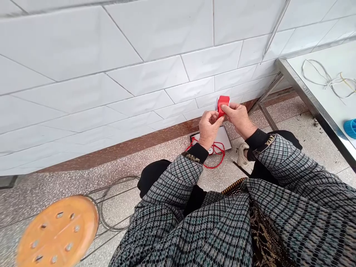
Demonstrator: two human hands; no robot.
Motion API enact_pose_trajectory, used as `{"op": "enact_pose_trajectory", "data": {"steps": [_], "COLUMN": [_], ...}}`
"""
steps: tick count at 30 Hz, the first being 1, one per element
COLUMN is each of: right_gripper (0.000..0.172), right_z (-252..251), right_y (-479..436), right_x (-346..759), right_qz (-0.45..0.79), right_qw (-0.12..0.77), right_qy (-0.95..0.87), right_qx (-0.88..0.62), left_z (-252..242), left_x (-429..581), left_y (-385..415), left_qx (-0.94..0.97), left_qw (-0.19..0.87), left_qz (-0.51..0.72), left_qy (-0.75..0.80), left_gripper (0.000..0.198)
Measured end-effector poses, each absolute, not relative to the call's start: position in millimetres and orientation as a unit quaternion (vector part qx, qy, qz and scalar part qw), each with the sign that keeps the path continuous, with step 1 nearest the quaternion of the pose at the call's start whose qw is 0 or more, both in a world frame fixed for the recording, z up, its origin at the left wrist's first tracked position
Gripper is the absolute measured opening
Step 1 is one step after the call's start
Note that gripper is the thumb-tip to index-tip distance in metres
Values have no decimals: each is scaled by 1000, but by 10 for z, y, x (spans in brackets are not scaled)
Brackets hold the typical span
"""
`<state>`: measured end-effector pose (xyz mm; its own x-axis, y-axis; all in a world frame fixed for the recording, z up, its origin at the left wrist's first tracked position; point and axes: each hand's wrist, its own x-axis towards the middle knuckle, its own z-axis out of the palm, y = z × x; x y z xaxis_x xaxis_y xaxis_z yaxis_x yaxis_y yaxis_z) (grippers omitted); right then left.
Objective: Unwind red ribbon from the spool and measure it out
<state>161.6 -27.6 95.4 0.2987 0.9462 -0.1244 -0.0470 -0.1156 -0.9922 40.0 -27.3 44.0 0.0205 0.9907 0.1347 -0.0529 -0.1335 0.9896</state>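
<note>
I hold a red spool [223, 102] of cord with white ends up in front of the tiled wall. My right hand [239, 119] grips the spool from the right side. My left hand [208, 128] pinches at the spool's lower left edge, where the cord comes off. Red cord [216, 154] hangs down from my hands in loose loops over a white board [225, 136] lying on the floor. Both arms wear checked grey sleeves with black cuffs.
An orange round stool [57, 233] with holes stands at the lower left on a wire frame. A metal table [314, 100] at the right carries loose wire [328, 79] and a blue object [350, 128]. My shoe [242, 154] rests on the speckled floor.
</note>
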Motion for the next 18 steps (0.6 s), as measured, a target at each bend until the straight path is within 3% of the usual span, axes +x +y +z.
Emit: {"op": "enact_pose_trajectory", "data": {"steps": [12, 18], "right_gripper": [25, 23], "right_z": [834, 932], "right_y": [-266, -271], "right_x": [1611, 1582], "right_qz": [471, 503], "right_qw": [527, 530], "right_qy": [-361, -290], "right_qx": [-608, -618], "left_z": [431, 389], "left_x": [346, 416], "left_y": [-283, -326], "left_qx": [537, 433], "left_qw": [497, 621], "left_qz": [512, 519], "left_qy": [451, 397], "left_gripper": [9, 33]}}
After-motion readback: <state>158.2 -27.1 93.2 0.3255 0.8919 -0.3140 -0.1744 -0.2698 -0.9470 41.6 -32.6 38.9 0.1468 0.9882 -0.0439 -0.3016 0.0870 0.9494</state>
